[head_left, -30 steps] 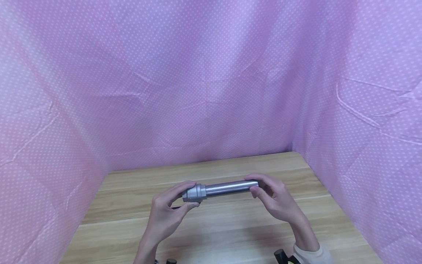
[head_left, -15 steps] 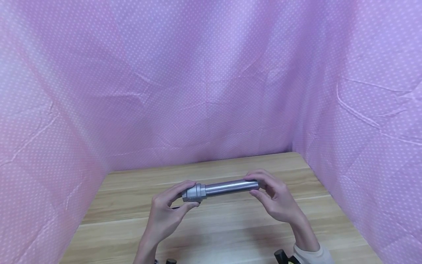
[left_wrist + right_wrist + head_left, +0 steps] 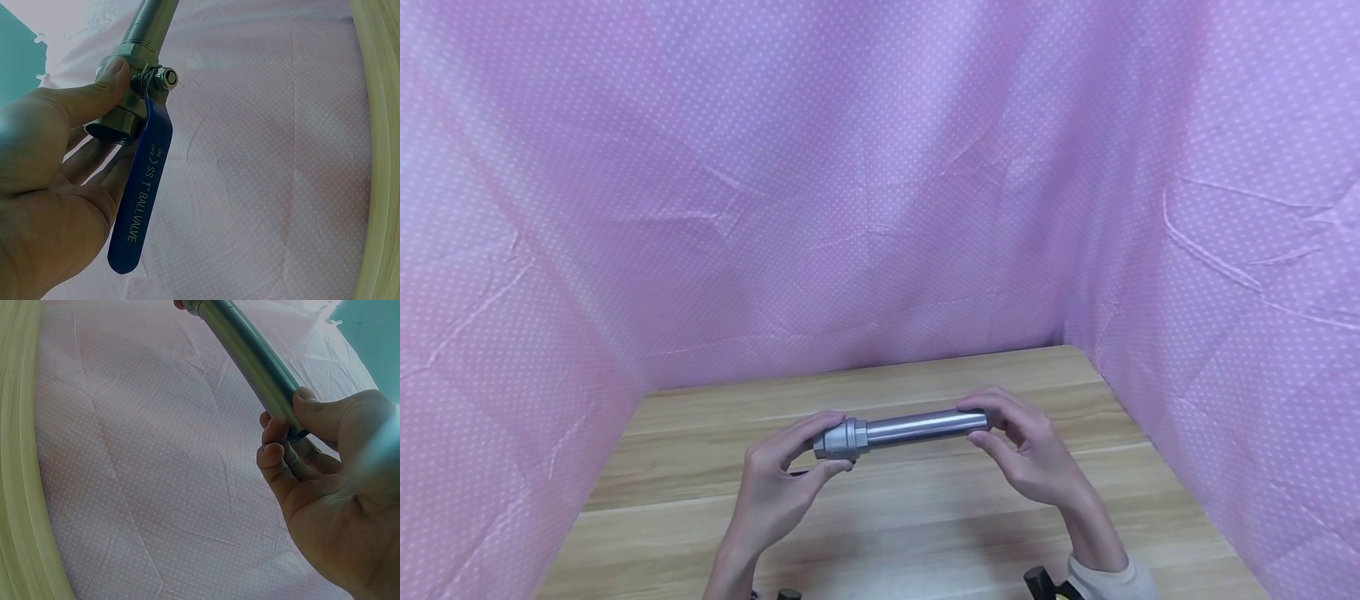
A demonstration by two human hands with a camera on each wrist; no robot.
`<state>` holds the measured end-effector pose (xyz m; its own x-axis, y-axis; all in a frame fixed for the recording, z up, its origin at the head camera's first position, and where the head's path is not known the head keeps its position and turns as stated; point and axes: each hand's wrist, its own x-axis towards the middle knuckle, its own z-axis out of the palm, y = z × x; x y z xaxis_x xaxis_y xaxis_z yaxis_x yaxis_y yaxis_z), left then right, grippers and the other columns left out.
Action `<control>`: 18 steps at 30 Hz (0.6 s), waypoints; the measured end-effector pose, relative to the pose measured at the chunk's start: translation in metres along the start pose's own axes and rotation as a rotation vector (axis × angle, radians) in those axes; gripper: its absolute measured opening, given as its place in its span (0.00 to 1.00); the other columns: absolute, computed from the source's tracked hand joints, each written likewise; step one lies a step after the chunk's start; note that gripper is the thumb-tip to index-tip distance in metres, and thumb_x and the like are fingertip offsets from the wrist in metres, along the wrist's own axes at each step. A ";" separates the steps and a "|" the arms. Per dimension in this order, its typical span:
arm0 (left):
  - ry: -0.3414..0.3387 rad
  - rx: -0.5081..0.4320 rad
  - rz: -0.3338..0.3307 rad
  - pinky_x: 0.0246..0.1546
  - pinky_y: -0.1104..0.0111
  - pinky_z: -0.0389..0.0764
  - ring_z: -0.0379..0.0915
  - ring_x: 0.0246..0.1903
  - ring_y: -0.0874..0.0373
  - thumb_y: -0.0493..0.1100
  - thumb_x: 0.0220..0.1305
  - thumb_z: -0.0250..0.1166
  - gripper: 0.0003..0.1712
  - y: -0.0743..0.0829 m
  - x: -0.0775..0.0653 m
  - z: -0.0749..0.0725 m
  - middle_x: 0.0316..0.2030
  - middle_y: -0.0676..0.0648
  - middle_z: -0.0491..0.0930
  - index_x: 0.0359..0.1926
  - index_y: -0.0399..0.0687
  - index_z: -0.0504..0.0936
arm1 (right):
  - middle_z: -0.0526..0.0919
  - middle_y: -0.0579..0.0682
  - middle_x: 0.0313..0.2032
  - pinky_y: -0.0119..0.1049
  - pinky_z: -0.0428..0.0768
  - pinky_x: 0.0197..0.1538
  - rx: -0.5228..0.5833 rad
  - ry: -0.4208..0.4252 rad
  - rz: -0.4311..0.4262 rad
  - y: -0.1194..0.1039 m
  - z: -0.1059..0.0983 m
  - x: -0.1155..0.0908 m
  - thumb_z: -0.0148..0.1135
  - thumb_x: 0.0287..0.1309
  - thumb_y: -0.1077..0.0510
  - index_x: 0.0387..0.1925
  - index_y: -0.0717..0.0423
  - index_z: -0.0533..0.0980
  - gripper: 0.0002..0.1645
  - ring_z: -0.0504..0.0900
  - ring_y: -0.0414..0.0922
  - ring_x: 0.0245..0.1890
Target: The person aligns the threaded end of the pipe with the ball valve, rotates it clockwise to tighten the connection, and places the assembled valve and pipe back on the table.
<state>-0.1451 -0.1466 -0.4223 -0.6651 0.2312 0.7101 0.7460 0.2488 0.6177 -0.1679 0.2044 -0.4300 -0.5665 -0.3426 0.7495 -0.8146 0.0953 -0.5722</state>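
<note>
Above the table, my left hand (image 3: 780,483) grips a silver metal ball valve (image 3: 838,440) between thumb and fingers. In the left wrist view its blue lever handle (image 3: 142,187), lettered "SS 1" BALL VALVE", points back past the palm, beside the valve's open threaded end. A smooth metal pipe (image 3: 917,427) joins the valve's other end and runs right, slightly raised. My right hand (image 3: 1033,454) pinches the pipe's free end with thumb and fingers, as the right wrist view of the pipe (image 3: 256,362) also shows. How deep the pipe sits in the valve is hidden.
A light wood table (image 3: 910,525) lies under the hands. Pink dotted cloth (image 3: 865,208) encloses its back and both sides. Black parts of the wrist gear (image 3: 1039,582) show at the bottom edge.
My right thumb and fingers have shifted slightly on the pipe's end since a second ago. The left hand and the valve hold nearly the same place.
</note>
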 end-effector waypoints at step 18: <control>-0.001 -0.019 -0.008 0.66 0.74 0.91 0.89 0.61 0.64 0.22 0.52 0.85 0.36 0.000 -0.001 -0.001 0.58 0.33 0.92 0.64 0.38 0.89 | 0.85 0.50 0.33 0.25 0.86 0.29 -0.016 -0.014 0.041 0.002 -0.001 -0.002 0.65 0.61 0.86 0.62 0.68 0.81 0.30 0.82 0.38 0.31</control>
<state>-0.1446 -0.1475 -0.4223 -0.6712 0.2304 0.7046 0.7410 0.2330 0.6297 -0.1687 0.2060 -0.4320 -0.5977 -0.3508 0.7209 -0.7928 0.1246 -0.5966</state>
